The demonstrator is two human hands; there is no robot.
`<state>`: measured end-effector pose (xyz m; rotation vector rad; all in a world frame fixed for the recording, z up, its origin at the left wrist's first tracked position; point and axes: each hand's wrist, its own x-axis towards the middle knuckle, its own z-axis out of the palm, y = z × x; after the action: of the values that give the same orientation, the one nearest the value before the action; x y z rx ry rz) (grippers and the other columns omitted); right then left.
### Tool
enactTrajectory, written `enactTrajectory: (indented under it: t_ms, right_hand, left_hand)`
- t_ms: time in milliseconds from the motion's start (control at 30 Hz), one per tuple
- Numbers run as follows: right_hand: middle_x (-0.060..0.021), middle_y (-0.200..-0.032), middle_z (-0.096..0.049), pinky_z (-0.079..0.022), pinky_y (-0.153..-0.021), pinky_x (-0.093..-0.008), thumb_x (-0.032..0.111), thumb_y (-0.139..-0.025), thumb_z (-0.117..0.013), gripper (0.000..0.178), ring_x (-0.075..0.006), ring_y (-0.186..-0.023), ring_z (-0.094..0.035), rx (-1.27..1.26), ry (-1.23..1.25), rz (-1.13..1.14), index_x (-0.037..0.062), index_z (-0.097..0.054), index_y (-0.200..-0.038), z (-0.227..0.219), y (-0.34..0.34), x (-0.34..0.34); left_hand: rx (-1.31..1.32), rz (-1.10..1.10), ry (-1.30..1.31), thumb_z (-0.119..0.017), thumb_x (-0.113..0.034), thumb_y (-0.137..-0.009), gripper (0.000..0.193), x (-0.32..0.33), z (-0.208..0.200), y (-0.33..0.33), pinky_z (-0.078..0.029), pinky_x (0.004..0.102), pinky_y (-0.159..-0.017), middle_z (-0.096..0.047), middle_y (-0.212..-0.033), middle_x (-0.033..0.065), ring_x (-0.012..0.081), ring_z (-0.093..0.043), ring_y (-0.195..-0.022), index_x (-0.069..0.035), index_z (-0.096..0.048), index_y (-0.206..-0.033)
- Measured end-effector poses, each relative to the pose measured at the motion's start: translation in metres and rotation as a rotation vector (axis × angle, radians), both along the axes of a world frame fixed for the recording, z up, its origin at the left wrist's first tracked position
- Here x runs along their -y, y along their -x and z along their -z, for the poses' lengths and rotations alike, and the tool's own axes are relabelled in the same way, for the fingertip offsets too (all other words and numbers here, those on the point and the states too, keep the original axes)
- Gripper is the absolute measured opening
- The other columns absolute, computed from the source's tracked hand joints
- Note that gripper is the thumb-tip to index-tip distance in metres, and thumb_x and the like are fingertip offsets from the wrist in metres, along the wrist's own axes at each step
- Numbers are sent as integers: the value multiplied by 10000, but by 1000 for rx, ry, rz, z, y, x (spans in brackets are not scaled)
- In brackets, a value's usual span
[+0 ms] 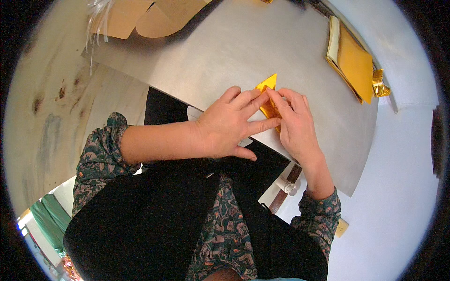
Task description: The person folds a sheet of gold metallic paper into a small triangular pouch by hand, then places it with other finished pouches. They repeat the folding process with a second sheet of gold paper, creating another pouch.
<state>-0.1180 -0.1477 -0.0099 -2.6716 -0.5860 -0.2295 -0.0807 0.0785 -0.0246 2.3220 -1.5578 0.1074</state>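
Note:
A folded piece of shiny gold paper [268, 83] with a pointed top lies near the front edge of the grey tabletop [197, 56]. My left hand [229, 117] reaches in from the left with its fingers spread, the tips of some resting on the paper. From the right, my right hand [298, 126] pinches the paper's right side between thumb and fingers. Both hands cover much of the paper, so the full shape of its folds is hidden.
Beyond my right hand, a stack of yellow paper [354, 63] sits by the table's right edge, with a crumpled gold piece [380, 84] beside it. An open cardboard box [164, 18] and clear plastic strips [99, 18] are at the far left. Wooden boards [65, 103] adjoin the table's left side.

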Motion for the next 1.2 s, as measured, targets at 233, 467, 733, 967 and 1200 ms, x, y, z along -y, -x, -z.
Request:
enactTrajectory:
  t_ms: [233,467,733,967,1200]
  right_hand:
    - [-137,-1223,-576,-528,-913,-392,-6,-823,-674,564,-313,-1034,-585,-39,-4,19,112,-619,-1372,-2,-5,-4]
    - [-116,-1190,-568,-526,-898,-384,15,-809,-700,583,-289,-1018,-576,-66,10,27,127,-623,-1376,-5,-8,-9]
    - [-100,-1139,-546,-515,-878,-378,27,-805,-700,606,-281,-970,-558,-79,59,24,131,-613,-1395,-7,-11,-10]
    - [-117,-1128,-531,-504,-918,-388,25,-786,-696,638,-302,-1019,-551,-86,79,55,113,-596,-1410,-10,-20,-16]
    - [-126,-1122,-532,-503,-924,-385,30,-798,-682,623,-316,-1044,-553,-100,91,80,108,-593,-1410,-9,-25,-17]
  left_hand:
    - [-27,-7,46,-738,-669,-768,911,-1,6,4,-324,421,-1051,-443,-1501,285,335,-448,-1266,-200,-495,-1511]
    - [-19,-23,24,-732,-656,-766,968,-2,4,7,-332,428,-1048,-464,-1480,276,329,-463,-1257,-73,-479,-1496]
    - [12,-25,28,-731,-649,-764,992,-4,4,8,-343,426,-1045,-474,-1468,268,322,-473,-1239,-9,-477,-1478]
    - [9,-23,28,-750,-631,-749,993,-5,3,9,-347,430,-1046,-468,-1468,277,325,-470,-1232,-2,-483,-1469]
    - [30,-28,49,-752,-612,-760,978,-5,9,8,-346,439,-1054,-461,-1475,281,337,-460,-1264,3,-479,-1470]
